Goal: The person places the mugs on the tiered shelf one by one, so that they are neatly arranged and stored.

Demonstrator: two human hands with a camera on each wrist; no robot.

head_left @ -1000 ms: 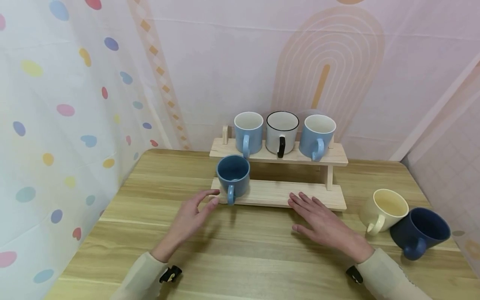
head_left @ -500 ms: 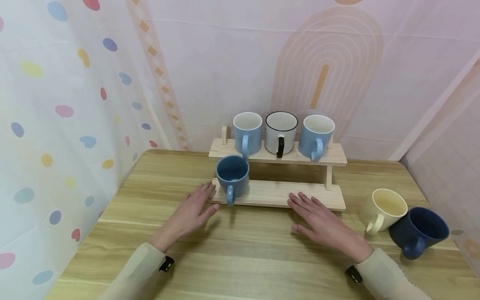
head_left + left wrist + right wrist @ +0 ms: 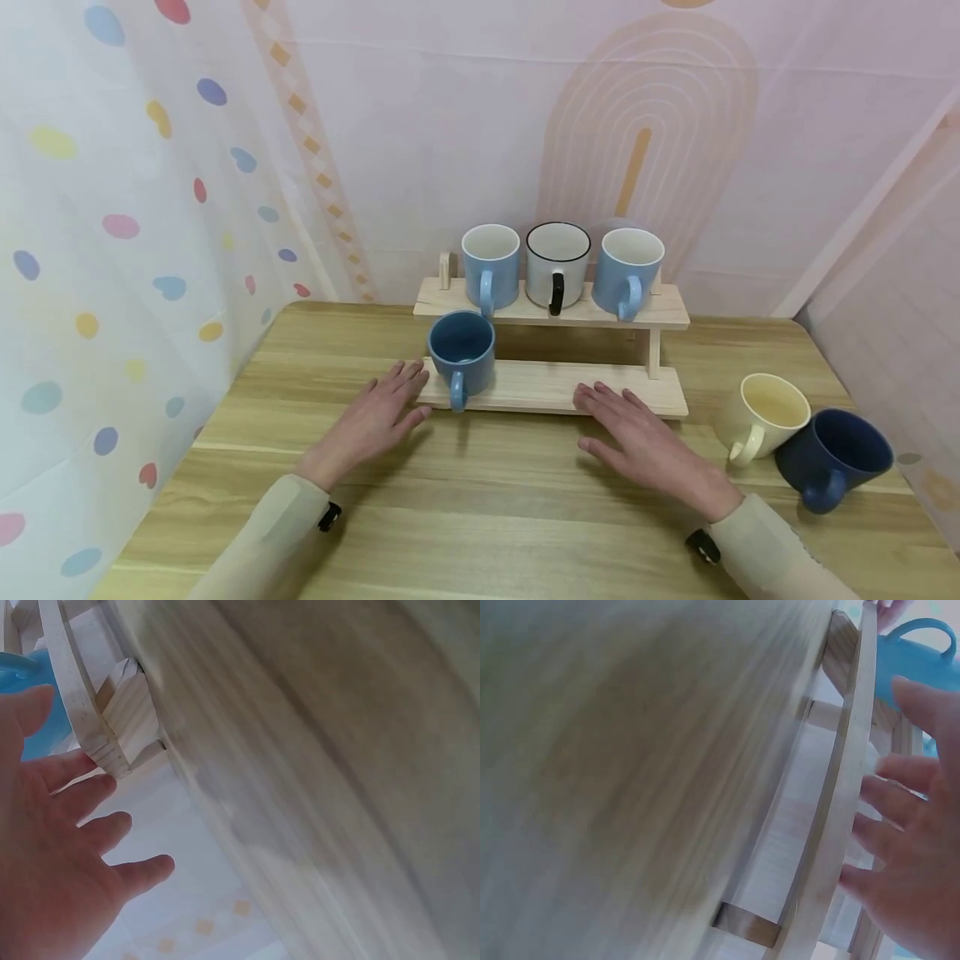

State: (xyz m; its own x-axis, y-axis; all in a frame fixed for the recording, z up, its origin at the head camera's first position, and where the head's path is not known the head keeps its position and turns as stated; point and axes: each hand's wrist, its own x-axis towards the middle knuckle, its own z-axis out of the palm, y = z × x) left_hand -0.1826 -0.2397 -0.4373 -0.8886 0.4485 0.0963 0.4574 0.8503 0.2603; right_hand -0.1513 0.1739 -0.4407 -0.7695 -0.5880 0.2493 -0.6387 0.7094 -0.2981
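A two-tier wooden rack [image 3: 577, 389] stands on the table, with a darker blue mug [image 3: 462, 352] at the left end of its lower shelf. My left hand [image 3: 365, 427] lies left of that mug, fingers extended. In the left wrist view, its fingertips [image 3: 96, 787] reach the corner of the shelf board. Toward the right of the lower shelf is my right hand [image 3: 647, 446], its fingertips at the front edge. The right wrist view shows those fingers [image 3: 889, 799] spread along the board [image 3: 840, 787]. Neither hand holds anything.
On the upper shelf stand a light blue mug [image 3: 504, 275], a white mug with black rim and handle [image 3: 547, 275], and another light blue mug [image 3: 618, 279]. A cream mug [image 3: 738, 425] and a navy mug [image 3: 810, 458] sit on the table at the right. Patterned curtains [image 3: 420, 125] enclose the table.
My left hand has turned from a half-curled pose beside the darker blue mug to lie with extended fingers at the shelf's left end. The right hand stays at the shelf's front edge.
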